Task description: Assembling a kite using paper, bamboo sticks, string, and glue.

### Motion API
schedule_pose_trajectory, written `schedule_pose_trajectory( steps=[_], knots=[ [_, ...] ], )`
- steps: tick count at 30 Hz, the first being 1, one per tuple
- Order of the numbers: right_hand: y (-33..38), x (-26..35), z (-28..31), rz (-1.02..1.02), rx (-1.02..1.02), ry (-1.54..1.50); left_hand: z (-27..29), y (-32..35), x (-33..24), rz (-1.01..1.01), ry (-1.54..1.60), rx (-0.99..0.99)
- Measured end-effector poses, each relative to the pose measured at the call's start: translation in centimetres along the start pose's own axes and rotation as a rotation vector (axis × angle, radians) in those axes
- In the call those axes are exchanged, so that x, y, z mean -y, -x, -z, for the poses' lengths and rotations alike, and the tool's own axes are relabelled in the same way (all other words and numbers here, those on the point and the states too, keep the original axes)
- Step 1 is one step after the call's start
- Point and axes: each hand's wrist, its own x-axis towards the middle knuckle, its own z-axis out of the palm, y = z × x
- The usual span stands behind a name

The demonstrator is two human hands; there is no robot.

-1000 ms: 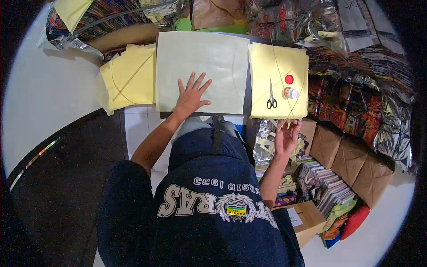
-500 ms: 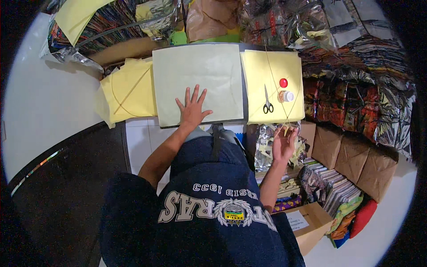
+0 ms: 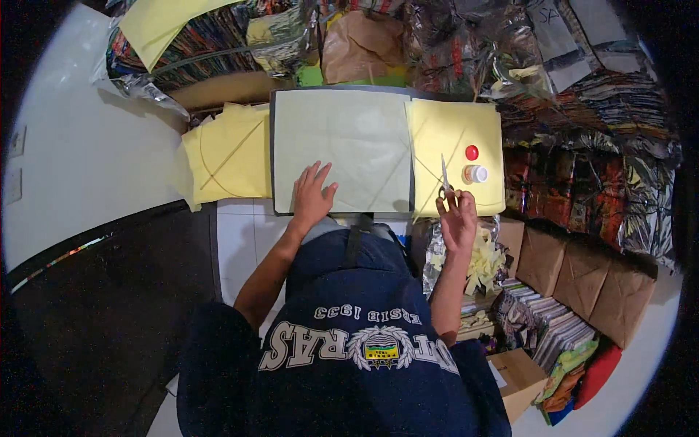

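My left hand (image 3: 313, 197) lies with fingers stretched out on the near left part of a large pale grey-green sheet (image 3: 342, 146), which covers a dark board. My right hand (image 3: 458, 221) is at the near edge of a yellow paper stack (image 3: 433, 131). Its fingers are apart, with the fingertips at the dark handles of a pair of scissors (image 3: 445, 175). The scissors lie on the yellow paper, blades pointing away from me. Beside them are a small white-capped jar (image 3: 475, 173) and a round red lid (image 3: 472, 153).
More yellow sheets (image 3: 226, 153) lie left of the board. Yellow paper scraps (image 3: 484, 262) fill a silvery bag below my right hand. Wrapped bundles (image 3: 364, 47) line the far side. Brown paper packages (image 3: 575, 266) and a cardboard box (image 3: 520, 382) stand on the right.
My right hand has moved away from the scrap bag, up to the scissors' handles. My left hand has slid nearer to me, its fingers closer together. The whole view has shifted slightly.
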Motion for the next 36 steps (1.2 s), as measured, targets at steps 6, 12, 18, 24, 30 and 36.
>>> schedule_pose_trajectory(
  steps=[6,12,18,24,30,36],
  knots=[
    [-2.3,-2.0,-2.0,-0.054,0.078,-0.010,1.7,2.6,0.9,0.076,-0.415,0.134],
    [-2.6,-3.0,-3.4,-0.069,0.086,0.007,1.6,2.2,2.3,0.004,-0.378,0.061],
    [-0.8,-3.9,-4.1,-0.064,0.080,0.026,2.4,1.6,2.1,-0.001,-0.376,0.119],
    [0.8,-5.0,-4.4,-0.059,-0.011,-0.044,3.0,2.4,2.4,-0.043,-0.353,0.120],
    [1.3,-4.8,-3.6,0.005,-0.009,-0.009,5.3,3.8,4.3,-0.063,-0.099,-0.150],
    [1.1,-4.7,-4.0,-0.024,-0.029,0.013,5.7,7.6,14.3,0.289,0.238,-0.423]
  ],
)
